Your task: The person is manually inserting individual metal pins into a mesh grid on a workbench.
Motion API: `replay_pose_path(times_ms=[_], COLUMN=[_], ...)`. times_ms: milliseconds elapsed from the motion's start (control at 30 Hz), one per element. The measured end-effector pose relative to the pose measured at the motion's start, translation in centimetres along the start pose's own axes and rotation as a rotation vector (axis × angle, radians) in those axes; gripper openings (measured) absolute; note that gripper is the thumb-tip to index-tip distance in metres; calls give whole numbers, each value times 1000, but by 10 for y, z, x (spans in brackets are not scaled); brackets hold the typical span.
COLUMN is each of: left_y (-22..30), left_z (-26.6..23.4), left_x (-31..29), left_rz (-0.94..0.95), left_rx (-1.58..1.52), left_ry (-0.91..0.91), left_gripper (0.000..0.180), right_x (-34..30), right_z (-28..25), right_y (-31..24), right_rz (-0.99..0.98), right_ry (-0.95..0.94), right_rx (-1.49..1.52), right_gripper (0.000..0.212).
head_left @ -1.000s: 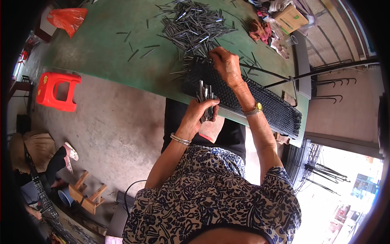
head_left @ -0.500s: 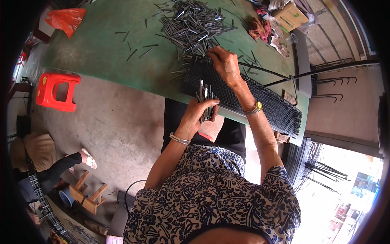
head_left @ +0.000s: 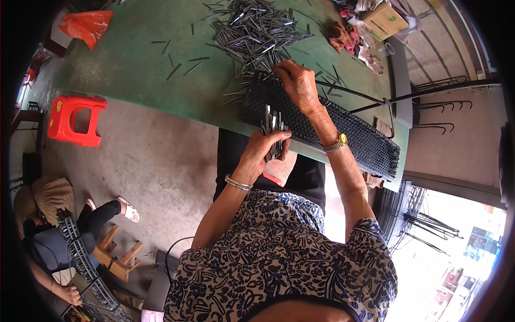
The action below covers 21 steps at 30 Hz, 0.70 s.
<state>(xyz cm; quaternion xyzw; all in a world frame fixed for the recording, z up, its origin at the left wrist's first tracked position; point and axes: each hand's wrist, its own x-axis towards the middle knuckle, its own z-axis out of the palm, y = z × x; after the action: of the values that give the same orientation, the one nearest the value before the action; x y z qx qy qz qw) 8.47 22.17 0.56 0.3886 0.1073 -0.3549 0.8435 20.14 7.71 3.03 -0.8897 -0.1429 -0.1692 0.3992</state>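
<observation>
My left hand (head_left: 265,146) is closed round a bundle of thin dark metal strips (head_left: 274,121), which stand up out of the fist. Past it, a long black rack (head_left: 354,140) with a dense grid of small openings lies slantwise along the near edge of the green table. My right hand (head_left: 296,83) is over the far left end of this rack, its fingertips pinched together. What the fingertips hold, if anything, is too small to make out. Just beyond, a big heap of the same dark strips (head_left: 257,32) covers part of the table (head_left: 134,70).
A thin black rod (head_left: 440,91) crosses above the rack from the right. Rags (head_left: 343,37) and a cardboard box (head_left: 384,21) sit at the far right. An orange bag (head_left: 87,27) lies far left. On the floor are a red stool (head_left: 75,121) and a seated person (head_left: 59,252) at lower left.
My hands stay almost where they were, the left still round the strips and the right at the rack's end. At lower left, the other person and the dark rack beside them have shifted further into view.
</observation>
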Motion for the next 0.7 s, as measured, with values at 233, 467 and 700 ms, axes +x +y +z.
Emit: replay_pose_path(times_ms=[233, 467, 700], left_y=[2, 2, 2], left_z=[2, 0, 2], left_x=[1, 0, 1], left_rz=[-9, 10, 22], left_rx=[5, 26, 38], left_ry=[-12, -7, -2], left_gripper=[19, 20, 19], right_x=[10, 9, 16], right_z=[4, 5, 0], right_y=[7, 3, 6], right_rz=[-63, -116, -113], right_ry=[-97, -109, -189], right_rx=[-16, -40, -56], right_gripper=[10, 8, 10])
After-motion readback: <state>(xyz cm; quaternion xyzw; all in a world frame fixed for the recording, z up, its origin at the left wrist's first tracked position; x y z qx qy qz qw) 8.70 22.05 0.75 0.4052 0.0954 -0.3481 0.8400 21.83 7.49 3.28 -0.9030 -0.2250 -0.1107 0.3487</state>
